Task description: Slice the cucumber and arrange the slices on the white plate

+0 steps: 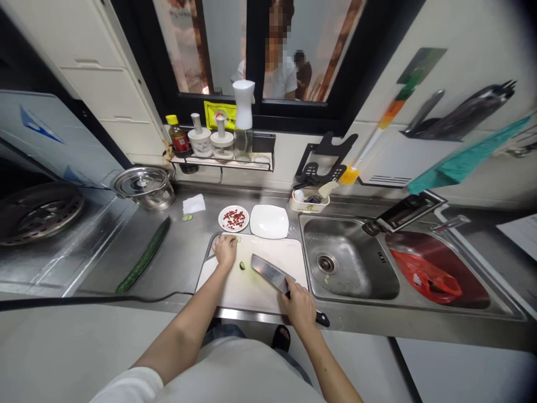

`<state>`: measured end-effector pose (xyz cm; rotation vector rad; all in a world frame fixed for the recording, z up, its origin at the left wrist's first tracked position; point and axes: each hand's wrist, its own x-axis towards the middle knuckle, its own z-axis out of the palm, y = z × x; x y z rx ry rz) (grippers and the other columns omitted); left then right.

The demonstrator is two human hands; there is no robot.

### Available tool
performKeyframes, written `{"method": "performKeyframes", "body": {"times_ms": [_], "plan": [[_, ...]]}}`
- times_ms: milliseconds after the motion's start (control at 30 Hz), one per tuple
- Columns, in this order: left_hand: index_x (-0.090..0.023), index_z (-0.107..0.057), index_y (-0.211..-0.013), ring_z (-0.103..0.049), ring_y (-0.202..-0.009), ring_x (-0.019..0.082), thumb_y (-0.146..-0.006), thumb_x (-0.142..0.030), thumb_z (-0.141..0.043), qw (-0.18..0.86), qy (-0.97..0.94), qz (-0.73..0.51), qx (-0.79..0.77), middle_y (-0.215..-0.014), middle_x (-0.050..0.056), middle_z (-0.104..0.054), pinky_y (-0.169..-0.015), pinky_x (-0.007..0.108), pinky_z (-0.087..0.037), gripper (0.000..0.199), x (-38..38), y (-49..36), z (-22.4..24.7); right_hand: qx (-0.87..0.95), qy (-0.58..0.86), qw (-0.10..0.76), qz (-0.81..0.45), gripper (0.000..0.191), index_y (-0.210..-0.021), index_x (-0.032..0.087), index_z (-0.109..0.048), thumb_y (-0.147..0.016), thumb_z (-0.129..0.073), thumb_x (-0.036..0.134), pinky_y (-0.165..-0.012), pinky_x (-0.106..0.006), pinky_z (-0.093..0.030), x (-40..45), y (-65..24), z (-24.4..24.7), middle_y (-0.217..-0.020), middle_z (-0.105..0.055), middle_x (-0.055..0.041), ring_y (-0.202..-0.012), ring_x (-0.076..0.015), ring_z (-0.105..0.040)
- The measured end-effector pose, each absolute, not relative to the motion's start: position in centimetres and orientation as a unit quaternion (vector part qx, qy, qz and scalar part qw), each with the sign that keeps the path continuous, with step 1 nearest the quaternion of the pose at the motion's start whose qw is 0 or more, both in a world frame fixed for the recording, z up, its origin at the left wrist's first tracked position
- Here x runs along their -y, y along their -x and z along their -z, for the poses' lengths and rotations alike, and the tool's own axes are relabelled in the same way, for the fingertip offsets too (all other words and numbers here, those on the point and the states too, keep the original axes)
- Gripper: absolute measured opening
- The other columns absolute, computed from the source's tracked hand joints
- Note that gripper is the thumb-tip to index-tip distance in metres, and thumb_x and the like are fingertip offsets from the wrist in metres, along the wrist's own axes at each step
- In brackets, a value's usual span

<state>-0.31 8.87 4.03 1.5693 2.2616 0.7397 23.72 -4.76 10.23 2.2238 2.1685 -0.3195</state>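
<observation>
Your right hand (301,303) clamped the broad, black-handled steel knife (272,272); your left hand (225,250) was over the white rectangular cutting board (255,296), its grip unclear.

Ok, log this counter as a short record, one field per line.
left hand: over the cutting board's far left corner, grip unclear
right hand: gripping the knife by its handle
cut piece: on the board, between left hand and knife
cucumber: lying left of the board
plates: two, one holding chopped red bits
red bag: right sink basin

Bright centre, stretched and blurry edges
</observation>
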Motion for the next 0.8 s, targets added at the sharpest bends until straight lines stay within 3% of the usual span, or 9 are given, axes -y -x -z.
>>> {"method": "performKeyframes", "body": {"times_ms": [200, 400, 600, 800], "plan": [[-0.024, -0.068, -0.096, -0.055, -0.102, 0.026, -0.083, -0.022, -0.054, 0.149, -0.535, -0.314, -0.77, -0.104, 0.007, -0.067, -0.091, 0.04, -0.037, 0.019, -6.5, 0.1, -4.1, -0.67, -0.727, 0.013, 0.147, 0.042, -0.128, 0.023, -0.055, -0.086, -0.051, 0.028, -0.078, -0.026, -0.041, 4.3, -23.3, -10.8, -0.103, -0.069, -0.0065, -0.095, -0.0191, -0.063], [-0.022, -0.065, -0.092, -0.059, -0.09, 0.022, -0.086, -0.03, -0.053, 0.176, -0.554, -0.352, -0.734, -0.092, 0.004, -0.069, -0.083, 0.035, -0.041, 0.015, -1.6, 0.3, -2.8, -0.651, -0.734, 0.01, 0.193, 0.04, -0.128, 0.025, -0.056, -0.089, -0.048, 0.033, -0.077, -0.024, -0.04, 3.7, -22.7, -11.6, -0.11, -0.069, -0.0058, -0.099, -0.0181, -0.063], [-0.023, -0.064, -0.097, -0.059, -0.093, 0.022, -0.08, -0.035, -0.064, 0.189, -0.63, -0.33, -0.677, -0.098, 0.004, -0.069, -0.086, 0.037, -0.04, 0.021, 0.8, 0.3, -2.2, -0.628, -0.739, 0.02, 0.243, 0.038, -0.123, 0.027, -0.058, -0.093, -0.04, 0.04, -0.07, -0.024, -0.039, 3.5, -21.9, -12.3, -0.101, -0.072, -0.0055, -0.092, -0.0187, -0.065], [-0.024, -0.066, -0.097, -0.059, -0.094, 0.022, -0.084, -0.03, -0.06, 0.184, -0.67, -0.315, -0.646, -0.099, 0.004, -0.07, -0.088, 0.038, -0.039, 0.016, 0.4, -0.3, -2.1, -0.641, -0.722, 0.029, 0.258, 0.038, -0.123, 0.026, -0.058, -0.091, -0.041, 0.036, -0.072, -0.025, -0.039, 3.5, -21.3, -11.9, -0.103, -0.071, -0.0066, -0.096, -0.0197, -0.064]]}}
